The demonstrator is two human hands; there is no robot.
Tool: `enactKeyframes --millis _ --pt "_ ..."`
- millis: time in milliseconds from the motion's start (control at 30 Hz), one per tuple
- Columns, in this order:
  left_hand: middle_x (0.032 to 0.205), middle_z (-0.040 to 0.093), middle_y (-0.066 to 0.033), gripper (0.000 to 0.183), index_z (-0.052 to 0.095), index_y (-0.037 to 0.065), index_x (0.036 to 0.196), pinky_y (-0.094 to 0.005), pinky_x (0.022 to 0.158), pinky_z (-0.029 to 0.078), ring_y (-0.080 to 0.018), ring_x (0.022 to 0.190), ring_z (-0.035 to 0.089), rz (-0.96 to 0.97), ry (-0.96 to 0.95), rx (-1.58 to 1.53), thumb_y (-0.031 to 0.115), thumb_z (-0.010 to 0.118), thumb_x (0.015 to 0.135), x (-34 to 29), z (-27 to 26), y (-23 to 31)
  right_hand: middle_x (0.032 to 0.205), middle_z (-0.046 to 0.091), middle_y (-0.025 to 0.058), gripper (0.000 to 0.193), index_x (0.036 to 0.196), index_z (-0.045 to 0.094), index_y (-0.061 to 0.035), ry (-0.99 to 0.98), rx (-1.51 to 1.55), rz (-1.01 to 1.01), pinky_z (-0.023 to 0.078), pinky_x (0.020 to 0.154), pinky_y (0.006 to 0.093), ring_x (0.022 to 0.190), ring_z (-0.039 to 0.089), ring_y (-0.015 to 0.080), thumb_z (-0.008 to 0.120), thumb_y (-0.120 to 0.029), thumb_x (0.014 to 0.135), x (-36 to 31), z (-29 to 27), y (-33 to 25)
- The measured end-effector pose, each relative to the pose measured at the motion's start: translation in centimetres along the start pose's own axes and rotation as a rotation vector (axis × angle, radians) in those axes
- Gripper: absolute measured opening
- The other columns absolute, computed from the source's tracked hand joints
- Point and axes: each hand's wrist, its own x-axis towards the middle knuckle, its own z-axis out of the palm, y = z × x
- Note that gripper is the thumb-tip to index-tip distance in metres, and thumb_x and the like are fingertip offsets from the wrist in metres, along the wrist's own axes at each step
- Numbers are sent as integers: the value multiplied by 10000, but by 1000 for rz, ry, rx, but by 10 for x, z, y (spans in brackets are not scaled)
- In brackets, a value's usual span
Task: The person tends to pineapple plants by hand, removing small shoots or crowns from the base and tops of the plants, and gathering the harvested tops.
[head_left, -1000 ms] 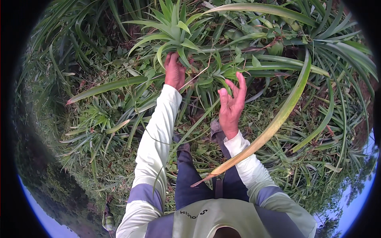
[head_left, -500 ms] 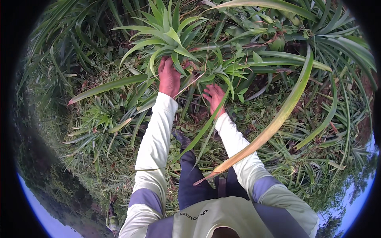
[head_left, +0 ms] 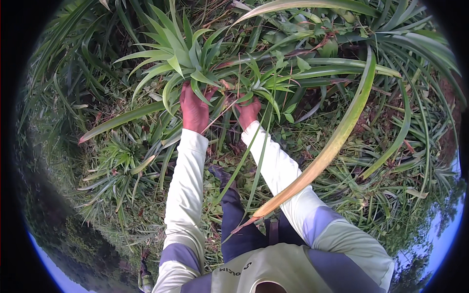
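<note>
Holding the large rosette [head_left: 183, 58] by its base with the left hand [head_left: 194, 108] — closed round it, as far as visible, below the spread of leaves, probably for a firmer hold there than on bending blades. Tilted up and leftward from that grip, with leaves draped over the fingertips. Just to the right of it, placed low at the smaller rosette [head_left: 254, 87] with the right hand [head_left: 248, 112], presumably to come under the foliage rather than through it. Cannot tell the state of the right grip, partly lost behind leaves — possibly pinching, possibly only touching.

Counted: two hands, two rosettes beside them, two pale sleeves [head_left: 185, 185], one long yellowing leaf [head_left: 298, 188] arching across the right sleeve, seemingly sagging under its own weight. Too tangled to count beyond that.
</note>
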Motion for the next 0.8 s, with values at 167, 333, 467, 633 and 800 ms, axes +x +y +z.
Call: enactKeyframes --millis 167,333,467,633,800 --pt "1247 584 -69 370 484 89 1287 -498 996 489 -250 1153 580 -14 -21 -13 267 568 973 -6 -3 1 987 694 20 214 1071 631 -105 75 86 -54 525 730 393 843 654 159 698 -108 868 5 0 2" --pt "1266 568 -76 363 483 91 1277 -507 995 495 -257 1147 586 -10 -34 -2 287 557 981 -9 -8 7 1022 694 29 292 1122 617 -92 128 115 -25 539 749 397 873 664 175 737 -128 859 1 8 -2" --pt "1273 577 -149 453 464 3 1323 -521 1039 464 -352 1130 608 13 -14 26 333 502 1015 -12 -13 12 1022 683 36 377 1128 600 -84 71 106 29 541 783 393 925 656 199 797 -127 810 3 5 -6" --pt "1270 576 -157 471 462 0 1314 -522 1052 456 -354 1125 611 29 6 32 352 520 1005 -19 -17 11 1047 657 55 441 1094 593 -86 100 143 149 553 784 386 896 647 244 859 -158 750 12 1 -13" --pt "1258 581 -160 480 461 1 1309 -526 1058 451 -352 1109 618 17 2 33 360 530 998 -25 -21 12 1024 664 56 392 1082 607 -74 153 136 194 561 784 389 854 645 243 835 -166 776 16 5 -11"
